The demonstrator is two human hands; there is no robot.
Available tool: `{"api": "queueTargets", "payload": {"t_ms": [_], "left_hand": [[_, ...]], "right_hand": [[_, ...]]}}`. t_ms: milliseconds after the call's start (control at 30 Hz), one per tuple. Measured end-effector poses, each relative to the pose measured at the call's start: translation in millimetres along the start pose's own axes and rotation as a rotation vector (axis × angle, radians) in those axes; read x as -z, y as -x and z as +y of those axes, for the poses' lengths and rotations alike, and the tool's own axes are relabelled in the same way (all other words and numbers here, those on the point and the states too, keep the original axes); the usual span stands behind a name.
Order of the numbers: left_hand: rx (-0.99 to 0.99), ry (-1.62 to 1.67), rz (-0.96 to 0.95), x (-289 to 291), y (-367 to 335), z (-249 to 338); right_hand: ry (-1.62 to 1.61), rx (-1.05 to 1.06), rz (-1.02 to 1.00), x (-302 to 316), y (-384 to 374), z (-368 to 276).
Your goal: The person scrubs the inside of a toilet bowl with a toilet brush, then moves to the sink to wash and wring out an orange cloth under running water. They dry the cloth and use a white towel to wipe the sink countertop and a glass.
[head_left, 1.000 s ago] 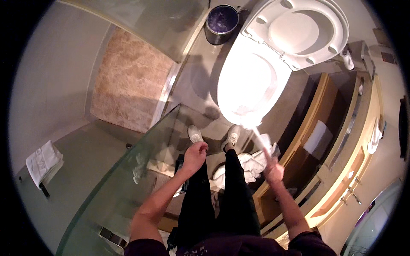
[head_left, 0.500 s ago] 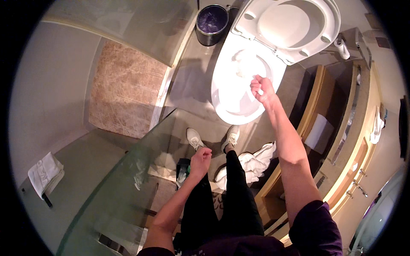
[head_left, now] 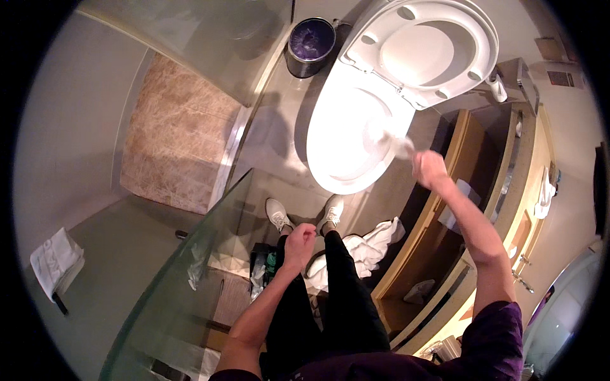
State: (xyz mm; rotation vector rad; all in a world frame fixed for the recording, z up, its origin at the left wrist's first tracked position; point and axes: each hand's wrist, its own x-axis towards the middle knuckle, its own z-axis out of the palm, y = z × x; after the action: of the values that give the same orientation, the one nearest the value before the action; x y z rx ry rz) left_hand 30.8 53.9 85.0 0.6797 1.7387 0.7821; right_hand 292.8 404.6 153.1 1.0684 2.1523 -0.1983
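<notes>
The left hand hangs low before the dark trousers, curled into a loose fist with nothing visible in it. Just beyond it, two white shoes stand on the smooth grey floor, and a crumpled white towel lies in soft folds beside them. A curved pane of clear glass sweeps past on the left. Further out, the right hand is closed around a blurred white cloth, held at the right rim of the glossy, oval toilet bowl. The rounded seat and lid stand raised. Beyond sits a round dark bin.
</notes>
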Motion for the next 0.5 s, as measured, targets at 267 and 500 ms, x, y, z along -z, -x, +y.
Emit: {"api": "queueTargets", "payload": {"t_ms": [267, 500], "left_hand": [[0.019, 0.028, 0.042, -0.3, 3.3, -8.2], [0.006, -0.077, 0.041, 3.9, 15.7, -19.9]], "right_hand": [[-0.237, -0.188, -0.367, -47.3, 21.3, -47.6], [-0.717, 0.013, 0.111, -23.9, 32.5, -113.1]]}}
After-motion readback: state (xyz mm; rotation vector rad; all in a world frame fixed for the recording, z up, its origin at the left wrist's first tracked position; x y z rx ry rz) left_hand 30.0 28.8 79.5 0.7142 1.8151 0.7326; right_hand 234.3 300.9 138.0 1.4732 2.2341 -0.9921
